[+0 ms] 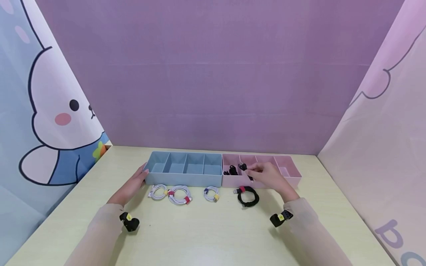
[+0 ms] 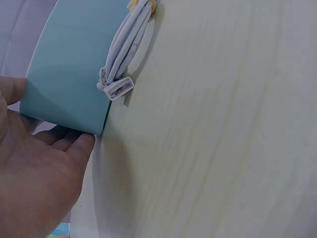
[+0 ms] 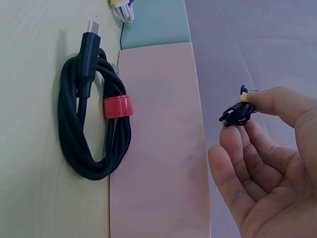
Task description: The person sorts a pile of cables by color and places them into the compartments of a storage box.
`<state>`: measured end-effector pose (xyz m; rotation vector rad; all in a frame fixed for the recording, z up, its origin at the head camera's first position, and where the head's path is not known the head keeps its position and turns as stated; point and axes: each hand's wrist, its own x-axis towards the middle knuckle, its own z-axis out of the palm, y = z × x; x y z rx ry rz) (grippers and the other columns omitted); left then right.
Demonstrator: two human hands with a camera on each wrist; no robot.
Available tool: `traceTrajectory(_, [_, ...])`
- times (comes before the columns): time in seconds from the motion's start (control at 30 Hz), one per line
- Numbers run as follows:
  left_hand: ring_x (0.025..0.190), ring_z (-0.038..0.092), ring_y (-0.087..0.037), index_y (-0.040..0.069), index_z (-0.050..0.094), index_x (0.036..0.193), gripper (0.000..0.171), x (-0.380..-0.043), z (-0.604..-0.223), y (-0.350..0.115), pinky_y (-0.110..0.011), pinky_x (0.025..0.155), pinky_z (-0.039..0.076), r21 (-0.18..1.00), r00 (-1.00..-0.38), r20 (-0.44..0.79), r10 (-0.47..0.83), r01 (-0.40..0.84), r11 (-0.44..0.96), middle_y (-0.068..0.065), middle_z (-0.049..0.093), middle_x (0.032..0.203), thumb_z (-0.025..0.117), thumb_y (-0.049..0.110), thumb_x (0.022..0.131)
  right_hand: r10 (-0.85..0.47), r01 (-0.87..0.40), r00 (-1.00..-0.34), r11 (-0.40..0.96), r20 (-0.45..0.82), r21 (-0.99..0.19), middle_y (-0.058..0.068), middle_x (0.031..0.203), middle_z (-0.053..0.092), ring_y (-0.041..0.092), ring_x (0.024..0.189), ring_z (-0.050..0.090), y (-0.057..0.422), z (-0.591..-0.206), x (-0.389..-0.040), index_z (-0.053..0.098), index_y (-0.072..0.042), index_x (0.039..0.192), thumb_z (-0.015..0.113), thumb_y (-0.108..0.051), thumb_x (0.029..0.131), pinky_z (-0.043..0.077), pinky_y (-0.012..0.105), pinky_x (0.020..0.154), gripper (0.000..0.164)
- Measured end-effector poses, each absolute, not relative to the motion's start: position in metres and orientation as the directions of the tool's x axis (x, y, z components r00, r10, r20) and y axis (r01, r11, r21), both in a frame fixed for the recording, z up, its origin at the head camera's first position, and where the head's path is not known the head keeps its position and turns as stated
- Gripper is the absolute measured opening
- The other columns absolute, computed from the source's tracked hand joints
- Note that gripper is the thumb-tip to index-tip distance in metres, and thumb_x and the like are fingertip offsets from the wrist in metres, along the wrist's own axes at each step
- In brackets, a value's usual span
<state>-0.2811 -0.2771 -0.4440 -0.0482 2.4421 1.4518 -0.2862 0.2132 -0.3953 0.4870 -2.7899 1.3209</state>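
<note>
My left hand [image 1: 134, 181] holds the left end of a blue divided box [image 1: 183, 180], thumb by its rim and fingers along the end wall [image 2: 59, 124]. Over the pink divided box [image 1: 229, 181], my right hand [image 1: 267, 175] pinches a small bundled black cable [image 3: 237, 111] with a yellow tie between thumb and fingertips. Another black cable bundle [image 1: 233, 170] lies in the pink box's leftmost compartment. In front of that box is a larger coiled black cable [image 3: 94, 163] with a red strap.
Three coiled white cables lie before the blue box: one at the left [image 1: 158, 192], one with red straps [image 1: 180, 194], one with blue and yellow ties [image 1: 211, 194]. The boxes stand end to end near the table's back edge. A purple backdrop [image 1: 213, 81] rises behind.
</note>
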Motion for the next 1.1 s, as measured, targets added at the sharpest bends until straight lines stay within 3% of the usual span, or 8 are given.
traceTrajectory(0.27, [0.15, -0.001, -0.045, 0.031, -0.015, 0.159, 0.07, -0.283, -0.444, -0.276, -0.071, 0.114, 0.004, 0.861, -0.956, -0.265, 0.127, -0.176, 0.477, -0.014, -0.012, 0.167, 0.018, 0.06, 0.105, -0.262, -0.276, -0.954, 0.598, 0.142, -0.753, 0.0, 0.088, 0.07, 0.018, 0.08, 0.059, 0.207, -0.396, -0.292, 0.076, -0.01, 0.107, 0.073, -0.032, 0.093, 0.051, 0.033, 0.072, 0.026])
traceTrajectory(0.47, [0.15, -0.001, -0.045, 0.032, -0.015, 0.159, 0.07, -0.282, -0.444, -0.276, -0.072, 0.112, 0.003, 0.858, -0.953, -0.275, 0.125, -0.184, 0.48, -0.014, -0.012, 0.167, 0.018, 0.061, 0.105, -0.249, -0.251, -0.961, 0.604, 0.12, -0.757, 0.0, 0.092, 0.07, 0.018, 0.084, 0.062, 0.203, -0.395, -0.295, 0.076, -0.01, 0.107, 0.072, -0.034, 0.093, 0.052, 0.033, 0.076, 0.028])
traceTrajectory(0.87, [0.149, 0.0, -0.046, 0.031, -0.016, 0.159, 0.074, -0.283, -0.444, -0.277, -0.073, 0.112, 0.003, 0.855, -0.953, -0.277, 0.123, -0.186, 0.485, -0.015, -0.012, 0.166, 0.019, 0.065, 0.103, -0.251, -0.225, -0.963, 0.565, 0.094, -0.794, 0.004, 0.084, 0.065, 0.018, 0.075, 0.056, 0.194, -0.396, -0.3, 0.074, -0.004, 0.108, 0.071, -0.027, 0.095, 0.049, 0.032, 0.067, 0.027])
traceTrajectory(1.1, [0.149, -0.001, -0.047, 0.031, -0.017, 0.158, 0.073, -0.283, -0.444, -0.277, -0.074, 0.111, 0.002, 0.845, -0.952, -0.283, 0.118, -0.19, 0.499, -0.016, -0.013, 0.166, 0.018, 0.064, 0.103, -0.253, -0.217, -0.964, 0.555, 0.086, -0.803, 0.011, 0.088, 0.066, 0.017, 0.073, 0.052, 0.189, -0.396, -0.303, 0.074, -0.001, 0.11, 0.069, -0.027, 0.096, 0.045, 0.028, 0.061, 0.03])
